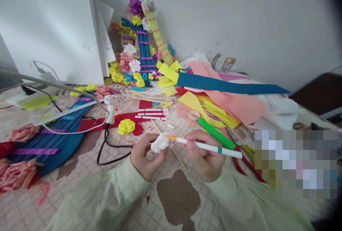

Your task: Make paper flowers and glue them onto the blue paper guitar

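My left hand (144,159) pinches a small white crepe-paper flower (158,144) with tiny red dots on its petals. In my right hand (205,158) is a white felt-tip marker (208,147) with a green band, gripped like a pen. Its orange tip end meets the flower's right edge; whether the tip touches or just overlaps it, I cannot tell. A thin wooden stick (178,158) lies on the table behind the flower. Just beyond sits a small white cap (170,126). Beside my left hand is a yellow paper flower (126,126).
Several white markers (152,114) lie ahead. A white glue gun (110,110) with a black cord and a blue paper guitar (64,135) are at left. Decorated guitars (145,47) lean on the wall. Coloured paper (229,87), a green roll (216,134) and red-handled scissors (239,167) lie right.
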The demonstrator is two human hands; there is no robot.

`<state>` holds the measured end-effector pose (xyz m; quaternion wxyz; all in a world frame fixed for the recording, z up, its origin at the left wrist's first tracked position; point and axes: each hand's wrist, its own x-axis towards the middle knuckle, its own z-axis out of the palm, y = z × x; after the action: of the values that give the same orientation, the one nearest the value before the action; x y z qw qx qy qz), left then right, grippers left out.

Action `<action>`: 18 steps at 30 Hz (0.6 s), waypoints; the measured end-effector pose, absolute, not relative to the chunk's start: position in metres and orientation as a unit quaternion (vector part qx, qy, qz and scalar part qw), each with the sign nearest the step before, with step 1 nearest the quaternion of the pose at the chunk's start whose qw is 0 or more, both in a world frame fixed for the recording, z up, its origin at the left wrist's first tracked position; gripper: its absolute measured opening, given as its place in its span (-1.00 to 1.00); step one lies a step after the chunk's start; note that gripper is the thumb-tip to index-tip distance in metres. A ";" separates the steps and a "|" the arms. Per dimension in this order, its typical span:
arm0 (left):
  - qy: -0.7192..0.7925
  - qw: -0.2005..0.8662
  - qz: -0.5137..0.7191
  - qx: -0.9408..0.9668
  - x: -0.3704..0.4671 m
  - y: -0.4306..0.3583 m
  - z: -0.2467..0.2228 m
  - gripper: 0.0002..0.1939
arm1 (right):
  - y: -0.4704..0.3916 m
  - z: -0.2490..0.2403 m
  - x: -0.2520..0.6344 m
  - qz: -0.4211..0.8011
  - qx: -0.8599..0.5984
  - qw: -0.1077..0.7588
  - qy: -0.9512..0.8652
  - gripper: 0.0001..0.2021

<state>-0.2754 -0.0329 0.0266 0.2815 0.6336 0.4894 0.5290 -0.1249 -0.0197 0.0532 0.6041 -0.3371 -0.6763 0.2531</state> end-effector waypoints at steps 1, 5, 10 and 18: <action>0.491 0.282 0.528 0.633 -0.275 -0.033 0.027 -0.77 | -0.020 0.053 -0.125 0.252 -0.342 0.599 -0.679 -0.90; 0.494 0.284 0.537 0.622 -0.275 -0.034 0.027 -0.78 | -0.019 0.053 -0.125 0.244 -0.348 0.614 -0.665 -0.92; 0.490 0.280 0.535 0.629 -0.276 -0.033 0.027 -0.76 | -0.019 0.052 -0.125 0.266 -0.357 0.597 -0.667 -0.92; 0.502 0.270 0.535 0.624 -0.275 -0.034 0.028 -0.79 | -0.016 0.052 -0.124 0.275 -0.365 0.626 -0.631 -0.94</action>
<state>-0.2749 -0.0337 0.0282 0.2701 0.6238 0.5021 0.5346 -0.1245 -0.0161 0.0520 0.6265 -0.3647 -0.6314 0.2754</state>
